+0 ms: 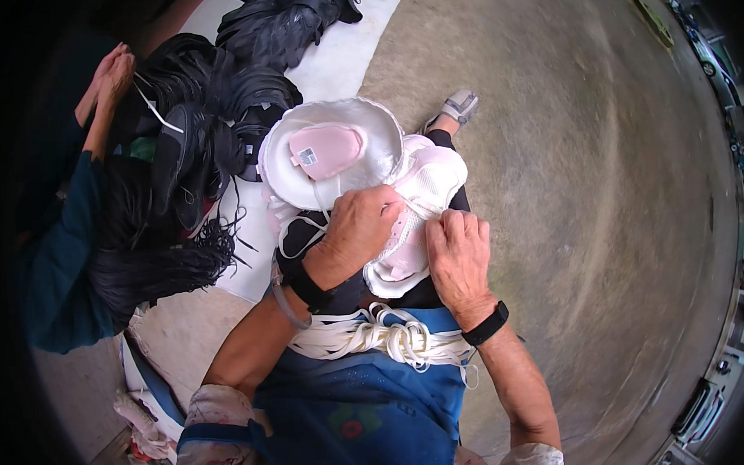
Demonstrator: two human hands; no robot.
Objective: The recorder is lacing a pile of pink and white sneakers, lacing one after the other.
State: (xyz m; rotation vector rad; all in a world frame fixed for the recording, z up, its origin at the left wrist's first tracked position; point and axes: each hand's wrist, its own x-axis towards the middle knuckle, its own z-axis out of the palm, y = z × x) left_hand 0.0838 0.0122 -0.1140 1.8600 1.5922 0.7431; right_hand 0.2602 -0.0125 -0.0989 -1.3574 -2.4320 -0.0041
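Note:
A white and pink shoe upper (437, 174) lies across my lap with its lacing side up. Over it my left hand (357, 233) is closed in a pinch on a white shoelace (292, 225), which loops down beside the wrist. My right hand (459, 258) is also closed, its fingertips pinching at the lace where it crosses the upper; the exact hold is partly hidden. Just beyond my left hand sits a round, pale, shiny-lined piece (270, 142) with a pink padded part (330, 149) inside it, bearing a small label.
A bundle of white laces (392, 337) rests on my blue apron (353, 397). At the left, dark shoe uppers (279, 27) and black laces (164, 268) are piled. Another person's hands (112, 73) hold a white lace there. Concrete floor (583, 184) spreads to the right.

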